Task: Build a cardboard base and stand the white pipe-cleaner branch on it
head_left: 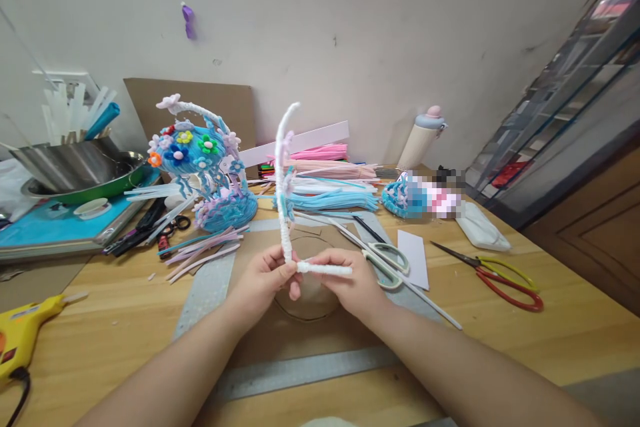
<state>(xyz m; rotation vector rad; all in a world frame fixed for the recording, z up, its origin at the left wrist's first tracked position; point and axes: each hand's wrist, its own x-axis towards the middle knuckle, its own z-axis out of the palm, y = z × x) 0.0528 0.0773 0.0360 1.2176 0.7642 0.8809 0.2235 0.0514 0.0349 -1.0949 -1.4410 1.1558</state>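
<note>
The left hand [267,275] pinched the white stem [279,180] at its corner, the upright length rising above that grip. The short length ran rightward from it, grasped by the right hand [353,283]. Cardboard [260,340] lay beneath both grips.

The scene is lit evenly by soft, diffuse light, by which the wall [280,33] is rendered pale grey and a faint shadow is thrown beside the bottle [421,140]. Small highlights are caught on the steel bowl [75,170], while the door [590,233] is left dim. Fair sharpness is kept on the left hand [267,273], the right hand [353,280] and the white stem [279,180], but the shelving [560,87] is softened and slanted by wide-angle distortion, and a patch beside the white packet [483,227] is obscured by pixelation.
</note>
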